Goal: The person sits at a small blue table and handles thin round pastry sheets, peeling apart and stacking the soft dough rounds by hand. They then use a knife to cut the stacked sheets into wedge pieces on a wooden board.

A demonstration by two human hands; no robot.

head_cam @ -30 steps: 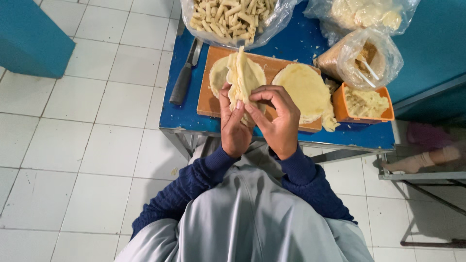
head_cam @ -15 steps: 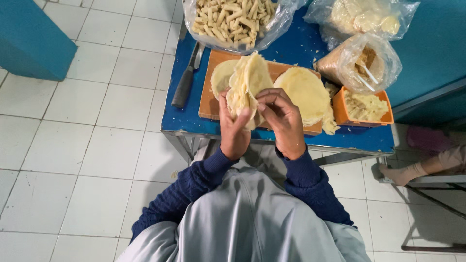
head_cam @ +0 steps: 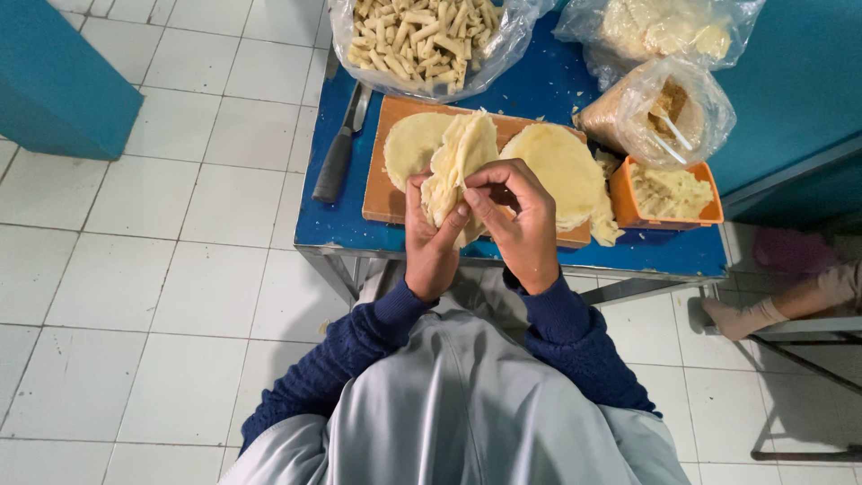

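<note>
My left hand [head_cam: 429, 241] and my right hand [head_cam: 514, 216] both grip a thin pale dough sheet [head_cam: 460, 160], held upright over a wooden cutting board [head_cam: 377, 184]. The fingers of both hands pinch its lower edge. One round dough sheet [head_cam: 409, 144] lies flat on the board to the left. A stack of round sheets [head_cam: 561, 171] lies on the board to the right of my hands.
The board rests on a small blue table [head_cam: 539, 85]. A black-handled knife [head_cam: 339, 153] lies left of the board. An orange tub of filling [head_cam: 669, 193] and several clear bags, one with rolled sticks [head_cam: 422, 36], stand behind. Another person's foot [head_cam: 745, 316] is at the right.
The dough sheet has been turned and spread wider between my hands. The view has shifted slightly; the person's foot at the right has come into view.
</note>
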